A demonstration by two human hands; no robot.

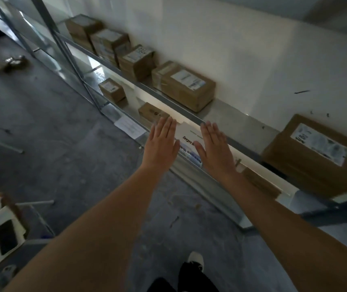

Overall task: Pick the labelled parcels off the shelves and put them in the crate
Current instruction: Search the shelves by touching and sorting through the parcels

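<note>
On the lower shelf (191, 178) a white parcel (187, 133) is lying lengthwise along the edge, directly ahead between the left hand (161, 142) and right hand (213, 148), both reaching flat, wide and empty, equally near.

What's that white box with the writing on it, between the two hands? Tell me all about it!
The white box looks like flat cardboard, with dark lettering on top and a blue printed strip along its front edge. It lies on the lower shelf, partly tucked under the top one. The left hand and right hand reach toward its two sides, fingers straight; whether they touch is unclear.
</note>
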